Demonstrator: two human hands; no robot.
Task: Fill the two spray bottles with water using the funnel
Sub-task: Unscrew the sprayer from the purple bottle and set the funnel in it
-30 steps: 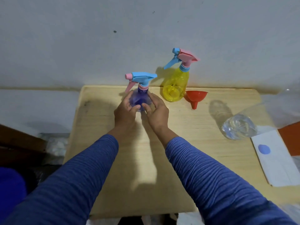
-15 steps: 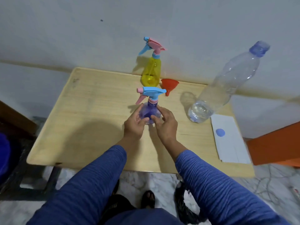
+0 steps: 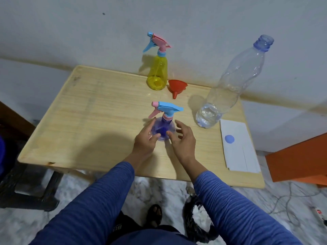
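Note:
A purple spray bottle (image 3: 163,128) with a blue and pink trigger head stands upright in the middle of the wooden table (image 3: 88,121). My left hand (image 3: 144,140) touches its left side with nearly straight fingers, thumb against the base. Just right of the bottle, my right hand (image 3: 184,140) hovers with fingers spread and holds nothing. A yellow spray bottle (image 3: 157,73) stands at the table's far edge by the wall. The red funnel (image 3: 177,86) lies on its side next to it. A large clear water bottle (image 3: 230,85), uncapped and holding a little water, stands at the right.
White paper (image 3: 238,152) lies on the table's right side with a blue cap (image 3: 229,139) on it. An orange piece of furniture (image 3: 300,161) stands to the right. Cables (image 3: 292,197) run across the marble floor. The wall (image 3: 194,23) rises right behind the table.
Both hands drew the purple bottle from the far edge to the table's middle. Their grip has since loosened, and the right hand's fingers have spread away from it.

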